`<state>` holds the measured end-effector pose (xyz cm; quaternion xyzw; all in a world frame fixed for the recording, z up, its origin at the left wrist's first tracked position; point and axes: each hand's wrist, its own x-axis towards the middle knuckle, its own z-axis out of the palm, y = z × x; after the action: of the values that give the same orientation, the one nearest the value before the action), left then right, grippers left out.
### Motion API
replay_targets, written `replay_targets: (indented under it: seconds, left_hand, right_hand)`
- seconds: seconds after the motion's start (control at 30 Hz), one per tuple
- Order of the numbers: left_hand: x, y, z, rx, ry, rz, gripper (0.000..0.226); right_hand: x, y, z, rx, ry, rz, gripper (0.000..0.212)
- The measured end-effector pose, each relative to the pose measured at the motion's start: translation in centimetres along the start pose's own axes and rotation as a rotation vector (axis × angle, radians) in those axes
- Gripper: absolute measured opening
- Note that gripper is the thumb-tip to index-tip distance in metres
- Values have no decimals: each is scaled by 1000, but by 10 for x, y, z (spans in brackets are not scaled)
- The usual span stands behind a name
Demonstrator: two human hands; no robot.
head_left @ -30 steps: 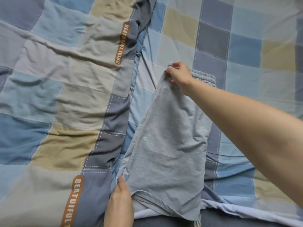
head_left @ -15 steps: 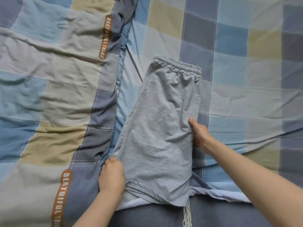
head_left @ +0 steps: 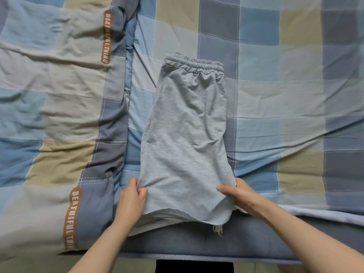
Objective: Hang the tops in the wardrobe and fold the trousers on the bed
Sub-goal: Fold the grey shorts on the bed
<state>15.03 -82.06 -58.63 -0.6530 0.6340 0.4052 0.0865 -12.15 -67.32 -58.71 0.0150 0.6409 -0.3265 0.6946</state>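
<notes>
Grey trousers (head_left: pixel 185 134) lie folded lengthwise on the bed (head_left: pixel 275 95), elastic waistband at the far end and leg hems at the near edge. My left hand (head_left: pixel 132 200) pinches the left corner of the hem, thumb on top of the cloth. On the right corner my right hand (head_left: pixel 239 196) grips the hem, thumb over the fabric and fingers under it. A frayed tassel hangs below the hem over the bed's edge.
A thick checked duvet (head_left: pixel 59 115) with orange lettered labels lies bunched on the left half of the bed. The checked sheet stretches to the right of the trousers. The bed's dark near edge (head_left: pixel 197 243) runs just below my hands.
My right hand came back from the waistband, slid down the right side and now holds the right hem corner. My left hand shifted up onto the left hem corner. The trousers lie flatter.
</notes>
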Motion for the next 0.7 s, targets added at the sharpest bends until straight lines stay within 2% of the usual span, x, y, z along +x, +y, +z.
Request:
replay_targets:
  seconds: [0.07,0.13,0.27,0.3,0.37,0.43,0.5,0.57,0.63,0.7]
  left_hand:
    - [-10,-2,4,-129,0,-30,15]
    - [-19,-6,11,-220,-30,-55,12]
    - [-33,-11,21,-339,-128,-43,37]
    - [-34,-15,21,-326,-122,-29,36]
    - [-33,-29,24,-147,-112,-31,19]
    - [-29,-48,28,142,-165,-79,12]
    - [-29,-60,31,376,-236,-158,7]
    - [-32,-63,33,524,-174,-189,14]
    - [-37,-55,39,597,22,-36,25]
    - [-44,-35,49,652,123,281,35]
  right_hand:
    - [-13,-5,-8,-11,48,-84,53]
    - [-29,-9,-17,-127,70,-140,43]
    - [-49,2,-35,-355,108,-141,24]
    - [-49,11,-39,-439,109,-136,17]
    - [-51,35,-46,-603,129,-104,7]
    - [-49,60,-55,-754,177,-46,20]
    - [-49,77,-61,-780,195,38,21]
    - [-48,88,-66,-753,213,78,17]
    - [-46,94,-69,-728,264,65,12]
    - [-46,96,-68,-715,303,49,9]
